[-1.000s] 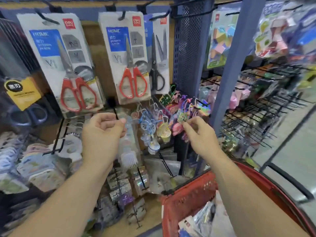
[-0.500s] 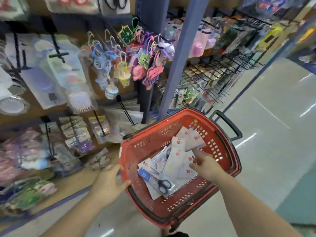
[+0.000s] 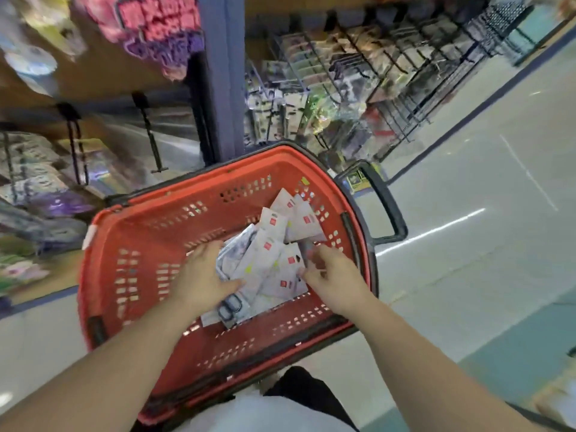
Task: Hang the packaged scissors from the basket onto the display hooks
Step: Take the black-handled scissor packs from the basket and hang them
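The person is wearing a white top (image 3: pixel 265 414), which is showing only as a pale, soft-edged patch at the bottom edge of the view. Just above it a black piece of clothing (image 3: pixel 307 389) is showing, rounded at its upper edge; blur is making it hard to tell whether it is a trouser leg or a shoe. Both forearms (image 3: pixel 103 375) are showing bare along the whole length in view, up to the wrists. The left hand (image 3: pixel 202 275) and the right hand (image 3: pixel 335 277) are bare too, and motion blur is smearing the right hand's fingertips (image 3: pixel 322 255).
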The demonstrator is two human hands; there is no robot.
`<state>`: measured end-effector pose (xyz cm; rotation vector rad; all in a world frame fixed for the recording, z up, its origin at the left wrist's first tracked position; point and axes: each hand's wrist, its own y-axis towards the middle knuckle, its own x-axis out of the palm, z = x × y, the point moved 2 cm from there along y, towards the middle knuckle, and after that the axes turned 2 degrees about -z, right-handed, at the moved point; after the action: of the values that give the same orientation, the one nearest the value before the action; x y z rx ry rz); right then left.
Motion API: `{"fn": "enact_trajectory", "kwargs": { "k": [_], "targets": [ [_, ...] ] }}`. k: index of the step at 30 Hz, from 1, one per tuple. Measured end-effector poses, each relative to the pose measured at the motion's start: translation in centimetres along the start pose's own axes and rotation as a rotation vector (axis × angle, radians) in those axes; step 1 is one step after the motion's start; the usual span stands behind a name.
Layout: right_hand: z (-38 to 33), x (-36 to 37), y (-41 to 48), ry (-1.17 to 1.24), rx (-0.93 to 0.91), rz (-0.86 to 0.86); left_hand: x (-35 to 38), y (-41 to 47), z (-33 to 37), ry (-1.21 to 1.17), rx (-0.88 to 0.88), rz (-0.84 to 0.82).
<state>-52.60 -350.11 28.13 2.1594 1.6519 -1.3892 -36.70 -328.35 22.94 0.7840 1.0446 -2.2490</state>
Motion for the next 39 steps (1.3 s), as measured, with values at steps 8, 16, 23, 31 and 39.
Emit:
{"fn": "enact_trajectory", "kwargs": {
  "k": [8,16,23,31,39],
  "targets": [
    [2.2,-5.1,0.7,-0.66,-0.372,0.433,5.4,8.3,3.8,-0.101,-0.004,-0.072],
    [4.5,-3.9,2.0,-0.456,-0.335,0.388,10.6,16.2,5.2,-0.084,-0.023,-0.075],
    [4.2,-3.8,2.1,-0.45,-0.323,0.428,14.1,18.1,7.3,-0.187,-0.046,0.075],
    [4.4,-4.0,2.4,-0.448,-0.313,0.416,13.9,19.1,7.1,-0.277,0.074,0.161],
    [4.5,-4.0,2.3,-0.435,-0.317,0.425,15.3,19.1,7.7,-0.394,0.085,0.167]
  ]
}}
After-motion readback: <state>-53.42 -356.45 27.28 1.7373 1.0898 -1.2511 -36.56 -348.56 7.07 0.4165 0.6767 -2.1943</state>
